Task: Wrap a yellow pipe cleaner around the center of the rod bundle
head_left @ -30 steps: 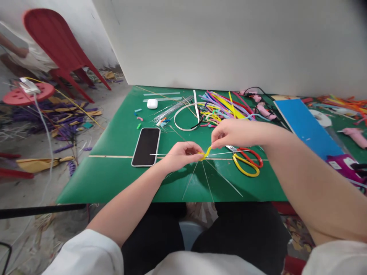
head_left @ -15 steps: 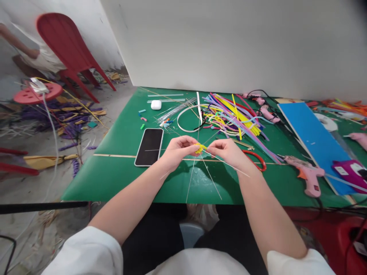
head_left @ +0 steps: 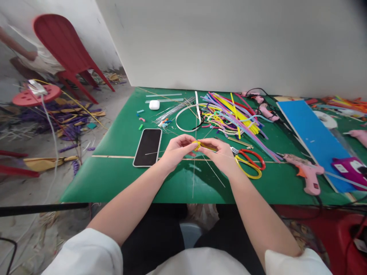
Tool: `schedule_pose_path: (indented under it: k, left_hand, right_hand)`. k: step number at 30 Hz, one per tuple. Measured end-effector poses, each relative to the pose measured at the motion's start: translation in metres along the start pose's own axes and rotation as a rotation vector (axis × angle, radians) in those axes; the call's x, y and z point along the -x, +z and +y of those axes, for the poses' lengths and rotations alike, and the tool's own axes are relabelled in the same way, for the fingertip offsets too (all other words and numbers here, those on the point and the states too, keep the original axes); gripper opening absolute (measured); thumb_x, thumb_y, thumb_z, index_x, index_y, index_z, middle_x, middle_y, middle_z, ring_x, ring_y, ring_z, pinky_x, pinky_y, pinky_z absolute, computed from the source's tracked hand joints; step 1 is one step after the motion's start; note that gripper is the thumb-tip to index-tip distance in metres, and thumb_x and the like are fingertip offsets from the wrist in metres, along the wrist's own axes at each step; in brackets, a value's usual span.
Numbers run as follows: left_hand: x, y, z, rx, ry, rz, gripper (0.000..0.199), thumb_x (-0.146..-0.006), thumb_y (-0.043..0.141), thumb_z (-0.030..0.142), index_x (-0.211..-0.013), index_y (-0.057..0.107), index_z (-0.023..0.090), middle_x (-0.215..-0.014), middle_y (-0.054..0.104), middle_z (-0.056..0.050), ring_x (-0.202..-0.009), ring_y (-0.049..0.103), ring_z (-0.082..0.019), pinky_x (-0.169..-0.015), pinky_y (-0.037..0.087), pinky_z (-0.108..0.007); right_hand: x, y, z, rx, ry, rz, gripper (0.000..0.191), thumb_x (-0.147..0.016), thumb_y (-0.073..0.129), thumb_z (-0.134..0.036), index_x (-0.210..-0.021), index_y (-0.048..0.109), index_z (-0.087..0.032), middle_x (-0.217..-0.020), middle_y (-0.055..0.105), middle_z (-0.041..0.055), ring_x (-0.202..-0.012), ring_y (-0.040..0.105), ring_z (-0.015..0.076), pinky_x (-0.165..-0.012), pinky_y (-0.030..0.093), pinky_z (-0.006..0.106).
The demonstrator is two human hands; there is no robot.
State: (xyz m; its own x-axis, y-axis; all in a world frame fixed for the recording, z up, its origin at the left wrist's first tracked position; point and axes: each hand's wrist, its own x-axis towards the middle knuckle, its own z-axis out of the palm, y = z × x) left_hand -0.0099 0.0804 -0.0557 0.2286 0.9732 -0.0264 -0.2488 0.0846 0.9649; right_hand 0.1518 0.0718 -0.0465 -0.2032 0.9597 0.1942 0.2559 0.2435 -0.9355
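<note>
A small yellow piece (head_left: pixel 197 145) with thin pale rods radiating from it is held above the green table (head_left: pixel 114 183). My left hand (head_left: pixel 180 151) pinches it from the left, thumb and fingers closed. My right hand (head_left: pixel 216 152) is closed at its right side, its fingertips touching or nearly touching the yellow piece and a yellow strand. Some rods run under my palms, partly hidden. Scissors (head_left: pixel 249 163) with red and yellow handles lie just right of my right hand. A black-screened phone (head_left: pixel 148 148) lies left of my left hand.
Colourful pipe cleaners (head_left: pixel 235 114) are heaped behind my right hand, beside a white hoop (head_left: pixel 177 121). A pink glue gun (head_left: pixel 308 172) and blue board (head_left: pixel 312 141) lie right. Near a red chair (head_left: pixel 61 46), a person's arm (head_left: pixel 17 46) shows.
My right hand has moved left, closer to my left hand and the yellow piece, so the scissors show more fully. The rods have turned slightly.
</note>
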Motion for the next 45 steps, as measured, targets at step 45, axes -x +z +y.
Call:
schedule_pose_path:
  k: [45]
  left_hand:
    - [-0.002, -0.025, 0.016, -0.167, -0.227, -0.424, 0.036, -0.074, 0.063, 0.032, -0.106, 0.058, 0.016, -0.086, 0.067, -0.009, -0.082, 0.066, -0.021, -0.072, 0.053, -0.033]
  right_hand:
    - [-0.003, -0.013, 0.009, -0.163, 0.273, -0.097, 0.025, -0.060, 0.072, -0.035, -0.076, 0.067, -0.016, -0.070, 0.067, 0.0022, -0.058, 0.056, 0.0114, -0.059, 0.046, 0.028]
